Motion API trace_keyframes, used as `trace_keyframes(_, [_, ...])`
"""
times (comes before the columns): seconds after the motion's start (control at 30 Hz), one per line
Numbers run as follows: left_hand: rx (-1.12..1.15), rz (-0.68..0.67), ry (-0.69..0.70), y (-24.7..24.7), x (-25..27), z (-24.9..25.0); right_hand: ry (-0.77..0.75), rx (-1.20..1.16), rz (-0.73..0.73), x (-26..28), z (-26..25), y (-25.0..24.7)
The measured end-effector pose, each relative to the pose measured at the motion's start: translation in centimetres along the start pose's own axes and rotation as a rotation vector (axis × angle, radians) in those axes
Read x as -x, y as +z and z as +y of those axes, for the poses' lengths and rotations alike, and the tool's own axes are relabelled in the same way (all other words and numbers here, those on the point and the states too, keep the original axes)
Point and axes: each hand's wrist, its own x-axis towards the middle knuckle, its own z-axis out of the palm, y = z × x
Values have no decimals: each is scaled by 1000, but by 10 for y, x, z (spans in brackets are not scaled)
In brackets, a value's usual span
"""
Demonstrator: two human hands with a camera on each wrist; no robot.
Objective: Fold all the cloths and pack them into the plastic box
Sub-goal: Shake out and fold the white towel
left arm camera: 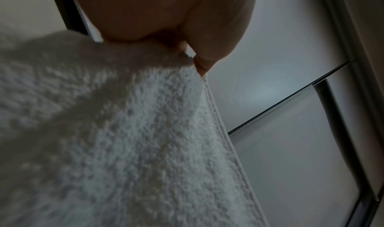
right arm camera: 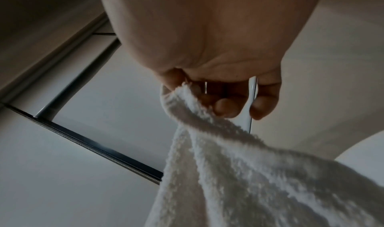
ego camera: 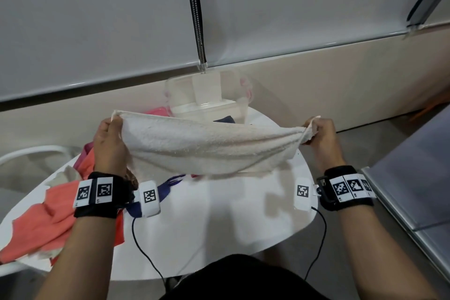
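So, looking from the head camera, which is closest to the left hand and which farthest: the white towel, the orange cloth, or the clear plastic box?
1. White towel: pinched in the left hand.
2. Orange cloth: on the table, just below.
3. Clear plastic box: at the table's far edge.

You have no readable words or numbers here; only black-and-white square code markers on your wristbands.

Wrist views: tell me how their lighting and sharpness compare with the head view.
Head view: bright and even, the white towel sharp, soft shadows and glare on the white table. Left wrist view: dim, the left hand a blurred mass, towel pile fairly clear. Right wrist view: also dim, the right hand shaded, curled fingers readable, towel soft.
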Motion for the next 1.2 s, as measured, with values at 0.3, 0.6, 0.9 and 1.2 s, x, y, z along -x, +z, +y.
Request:
trace_keyframes(0.3, [141,39,-95,-22,-13,1,-131,310,-70,-3,4,1])
trace_keyframes(0.6, [128,103,-205,-38,-16,-23,208,117,21,-8,42,-12])
trace_keyframes(0.9, [-374,-205,92,49,87,-42,256,159,-173,48,47,73])
trace_keyframes(1.2, [-444,-526,455,87,149,-64,275,56,-265,77,42,98])
